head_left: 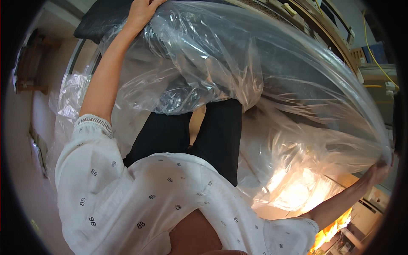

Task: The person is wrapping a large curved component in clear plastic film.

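A large sheet of clear plastic film (297,85) stretches in front of me from one hand to the other, creased and shiny, hanging down over my legs. At the upper left my left hand (142,12) grips the film near its upper edge, its fingertips partly cut off by the frame. My right hand (377,172), arm reaching far out to the right, is closed on the film's other end and slightly blurred. Under and behind the film lies a dark padded piece (102,21), which shows bare at the upper left and dimly through the plastic elsewhere.
Behind the film runs a wooden-edged bench (340,51) with small items on it. A yellow cord (374,55) hangs at the upper right. Bright light glows through the plastic at lower right, beside an orange lit thing (335,229). A wooden object (32,88) stands at far left.
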